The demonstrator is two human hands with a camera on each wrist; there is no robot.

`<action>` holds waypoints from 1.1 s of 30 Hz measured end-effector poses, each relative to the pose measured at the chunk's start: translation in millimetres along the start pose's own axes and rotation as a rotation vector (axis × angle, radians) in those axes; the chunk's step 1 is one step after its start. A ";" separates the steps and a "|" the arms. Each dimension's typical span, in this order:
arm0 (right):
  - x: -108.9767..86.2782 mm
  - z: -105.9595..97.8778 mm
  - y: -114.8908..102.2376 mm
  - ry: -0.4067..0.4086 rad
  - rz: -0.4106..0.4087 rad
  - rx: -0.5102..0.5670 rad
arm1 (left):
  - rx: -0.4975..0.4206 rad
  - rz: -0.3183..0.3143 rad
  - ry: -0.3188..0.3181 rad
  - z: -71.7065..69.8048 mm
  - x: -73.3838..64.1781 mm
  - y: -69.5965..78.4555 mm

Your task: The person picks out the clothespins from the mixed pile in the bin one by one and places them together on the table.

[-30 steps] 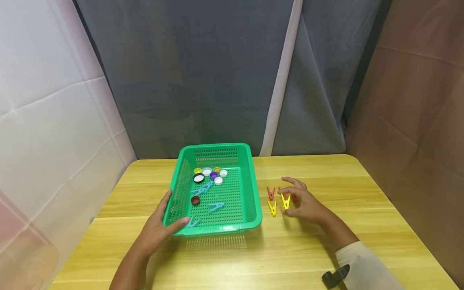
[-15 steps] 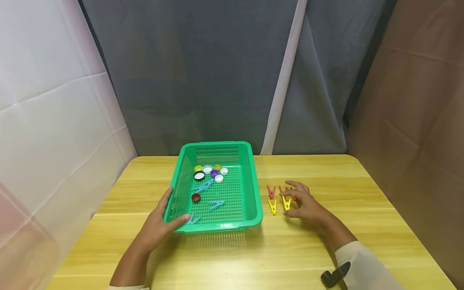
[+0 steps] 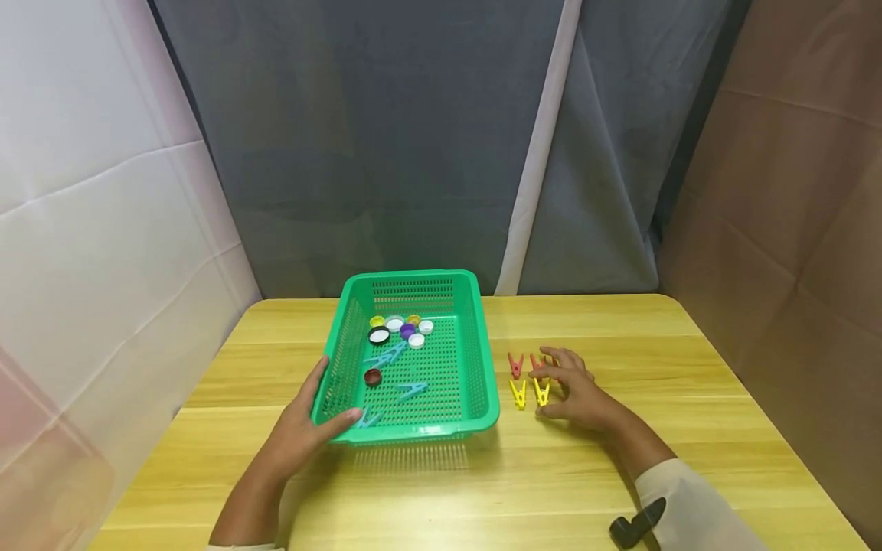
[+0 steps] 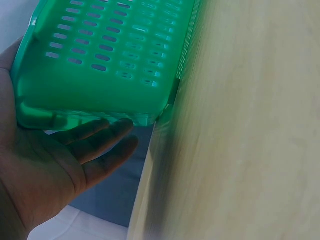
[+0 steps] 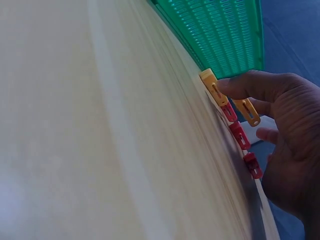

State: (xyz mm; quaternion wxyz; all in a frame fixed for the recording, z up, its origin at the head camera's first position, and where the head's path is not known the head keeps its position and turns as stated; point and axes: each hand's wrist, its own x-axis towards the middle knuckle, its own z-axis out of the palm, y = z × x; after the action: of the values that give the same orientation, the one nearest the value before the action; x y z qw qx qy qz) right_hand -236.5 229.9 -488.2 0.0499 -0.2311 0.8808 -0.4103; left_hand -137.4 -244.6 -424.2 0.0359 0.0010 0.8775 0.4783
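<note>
My left hand [image 3: 296,428] grips the near left corner of a green plastic basket [image 3: 488,367], thumb over the rim. In the left wrist view the other fingers [image 4: 107,147] reach along the basket's outer side. My right hand [image 3: 579,390] pinches a yellow clothespin [image 3: 542,393] between thumb and fingers, low over the table. To its left lies a second yellow clothespin [image 3: 517,394]. Behind these, red clothespins [image 3: 515,366] stand in a row, the rightmost partly hidden by my fingers. In the right wrist view the held yellow clothespin [image 5: 247,111] shows below the thumb.
Inside the basket are several bottle caps [image 3: 407,331], a dark red cap [image 3: 373,376] and light blue clothespins [image 3: 412,390]. The wooden table [image 3: 441,497] ends at a grey curtain [image 3: 400,153], with a white cloth [image 3: 117,229] left and a brown one [image 3: 792,229] right.
My right hand has lowered slightly toward the table with the yellow clothespin, which lines up beside the other yellow one. The left hand keeps its grip on the basket.
</note>
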 end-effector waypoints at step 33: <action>1.7 1.6 -1.2 0.137 0.105 -0.108 | -0.002 0.000 -0.001 0.1 -0.3 -2.1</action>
State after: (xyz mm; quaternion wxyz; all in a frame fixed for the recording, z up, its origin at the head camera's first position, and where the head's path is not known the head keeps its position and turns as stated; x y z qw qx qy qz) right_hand -237.1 227.4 -488.2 -0.0017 -0.1582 0.9139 -0.3738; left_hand -137.0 -245.7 -426.0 0.0367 0.0012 0.8769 0.4793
